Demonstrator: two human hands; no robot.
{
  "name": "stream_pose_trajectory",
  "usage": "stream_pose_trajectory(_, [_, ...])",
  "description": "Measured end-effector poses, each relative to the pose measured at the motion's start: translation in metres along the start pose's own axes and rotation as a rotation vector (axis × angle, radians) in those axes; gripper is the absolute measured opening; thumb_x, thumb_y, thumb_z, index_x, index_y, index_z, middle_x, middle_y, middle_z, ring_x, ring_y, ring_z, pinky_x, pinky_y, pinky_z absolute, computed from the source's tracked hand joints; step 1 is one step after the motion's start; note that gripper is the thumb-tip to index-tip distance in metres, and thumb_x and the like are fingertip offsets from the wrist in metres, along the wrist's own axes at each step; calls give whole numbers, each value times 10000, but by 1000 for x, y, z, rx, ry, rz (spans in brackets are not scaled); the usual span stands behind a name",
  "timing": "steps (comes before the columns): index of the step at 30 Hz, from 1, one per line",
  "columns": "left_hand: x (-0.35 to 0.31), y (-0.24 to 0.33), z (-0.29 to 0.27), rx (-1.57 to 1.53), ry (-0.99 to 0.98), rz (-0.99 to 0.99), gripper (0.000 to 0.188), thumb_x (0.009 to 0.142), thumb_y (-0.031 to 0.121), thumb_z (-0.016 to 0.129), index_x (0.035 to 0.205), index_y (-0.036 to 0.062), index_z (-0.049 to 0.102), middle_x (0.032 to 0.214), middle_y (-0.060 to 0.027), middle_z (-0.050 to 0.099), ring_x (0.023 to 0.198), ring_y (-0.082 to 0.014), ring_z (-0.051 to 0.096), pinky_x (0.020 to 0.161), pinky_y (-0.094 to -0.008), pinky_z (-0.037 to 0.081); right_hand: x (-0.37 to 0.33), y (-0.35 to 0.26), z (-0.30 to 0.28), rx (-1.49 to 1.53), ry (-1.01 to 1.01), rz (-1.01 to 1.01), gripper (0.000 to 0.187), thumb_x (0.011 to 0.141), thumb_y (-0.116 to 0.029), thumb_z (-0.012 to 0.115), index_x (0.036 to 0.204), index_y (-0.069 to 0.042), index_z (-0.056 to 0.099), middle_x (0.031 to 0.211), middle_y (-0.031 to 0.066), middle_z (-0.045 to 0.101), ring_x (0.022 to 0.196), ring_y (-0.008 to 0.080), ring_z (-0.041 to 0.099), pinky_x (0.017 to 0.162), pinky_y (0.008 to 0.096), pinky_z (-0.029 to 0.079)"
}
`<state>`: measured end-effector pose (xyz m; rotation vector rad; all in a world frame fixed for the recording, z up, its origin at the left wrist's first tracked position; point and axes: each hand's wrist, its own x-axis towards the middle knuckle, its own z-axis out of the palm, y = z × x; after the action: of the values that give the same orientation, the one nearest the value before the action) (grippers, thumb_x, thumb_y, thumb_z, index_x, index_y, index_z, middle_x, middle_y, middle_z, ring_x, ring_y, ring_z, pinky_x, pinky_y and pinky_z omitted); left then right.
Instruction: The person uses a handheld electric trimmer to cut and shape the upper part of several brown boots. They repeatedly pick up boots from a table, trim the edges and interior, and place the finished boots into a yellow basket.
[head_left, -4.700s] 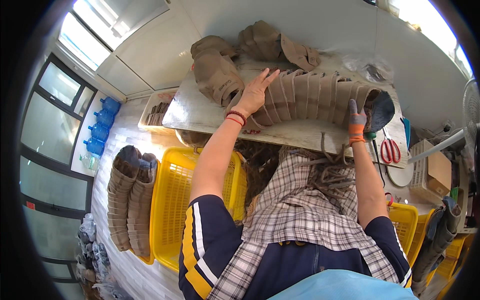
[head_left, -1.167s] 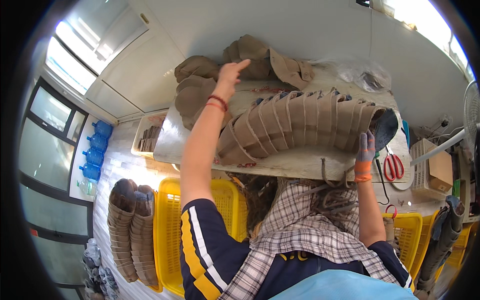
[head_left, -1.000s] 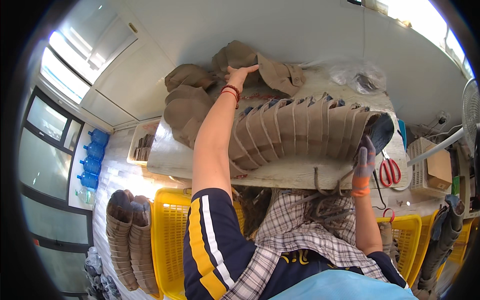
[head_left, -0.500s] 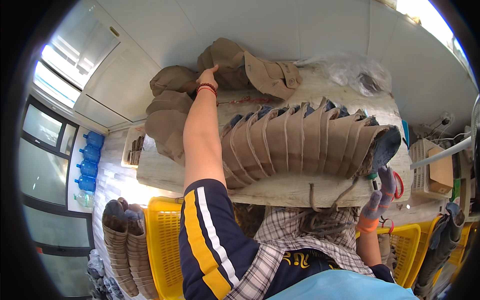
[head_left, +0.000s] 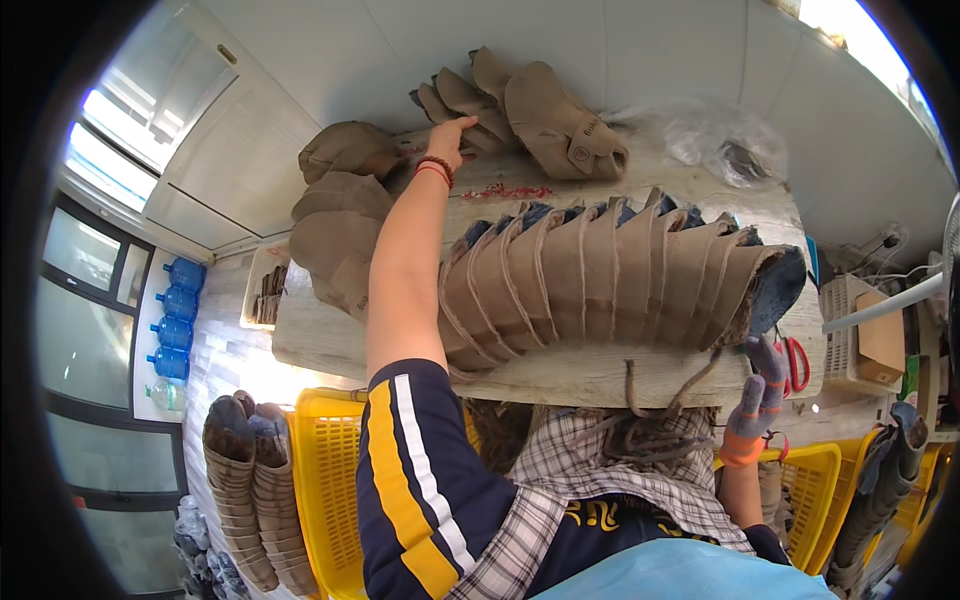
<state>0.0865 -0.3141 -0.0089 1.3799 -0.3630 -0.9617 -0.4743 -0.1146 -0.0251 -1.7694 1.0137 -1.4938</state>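
At the back of the table my left hand, bare with red bead bracelets, reaches to a fanned group of brown suede-like uppers. Its fingers are stretched out along their near side, and nothing shows held. More brown uppers lie left of my left forearm. In front runs a long row of brown pieces nested into one another, with bluish lining at their edges. My right hand, in a grey glove with an orange cuff, is at the table's near right edge, fingers apart, beside red-handled scissors.
A crumpled clear plastic bag lies at the back right. Grey cords hang over the near edge. Yellow baskets stand below on both sides. Stacked brown pieces stand at lower left. A white crate is to the right.
The uppers at the back have shifted rightward and now fan out against the wall. My left hand has moved right and farther back and has loosened from them. My right hand stays about the same.
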Motion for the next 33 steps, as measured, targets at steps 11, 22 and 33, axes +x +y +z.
stream_pose_trajectory(11, [-67,52,12,495,546,562,262,757,128,676,876,-99,621,946,-275,632,876,-407,619,758,-438,480,-14,-15,-28,-66,-23,-46,392,921,-185,515,1241,43,508,1170,154,559,1080,240,549,965,357,407])
stream_pose_trajectory(22, [-99,8,-40,850,355,722,601,740,351,737,1101,-96,560,1127,-272,587,1066,-383,565,894,-426,437,-18,-38,-4,54,-167,-19,298,865,-26,578,1157,32,567,1078,135,599,986,211,600,888,311,457])
stream_pose_trajectory(33, [-114,22,-32,1253,309,969,305,791,287,673,775,-8,600,821,-225,621,843,-402,594,733,-453,465,-19,-35,-9,-44,-244,16,259,878,-23,547,1127,38,581,1039,126,613,962,191,594,862,294,461])
